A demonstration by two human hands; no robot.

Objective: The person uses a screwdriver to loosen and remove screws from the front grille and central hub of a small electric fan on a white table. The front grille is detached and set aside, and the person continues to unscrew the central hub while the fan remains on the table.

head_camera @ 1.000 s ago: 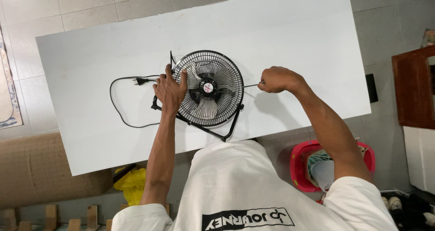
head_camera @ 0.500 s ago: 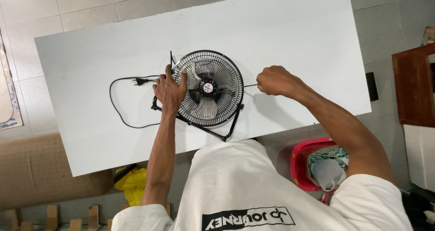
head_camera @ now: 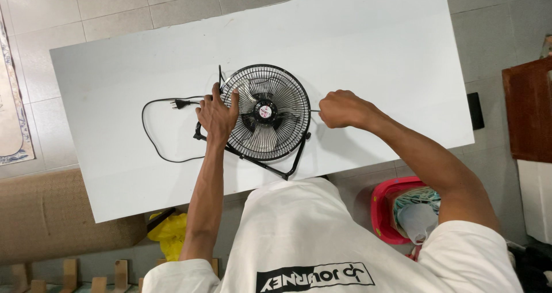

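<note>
A small black floor fan (head_camera: 265, 112) lies on its back on the white table (head_camera: 356, 51), its wire grille facing up and its stand frame under it. My left hand (head_camera: 217, 116) rests on the grille's left rim with the fingers spread over the wires. My right hand (head_camera: 339, 109) is closed in a fist around a thin metal tool (head_camera: 314, 110). The tool's shaft points left and meets the grille's right rim. The fan's black cord (head_camera: 154, 133) loops out to the left and ends in a plug (head_camera: 178, 104) lying just left of my left hand.
A red bucket (head_camera: 380, 212) holding crumpled bags stands on the floor under my right arm. A yellow bag (head_camera: 169, 232) lies below the table's near edge. A brown cabinet (head_camera: 529, 109) stands at the right, and a small black object (head_camera: 475, 110) is beside the table's right end.
My right hand has shifted slightly left toward the fan's rim and the elbow has swung outward. My left hand and the fan have stayed put.
</note>
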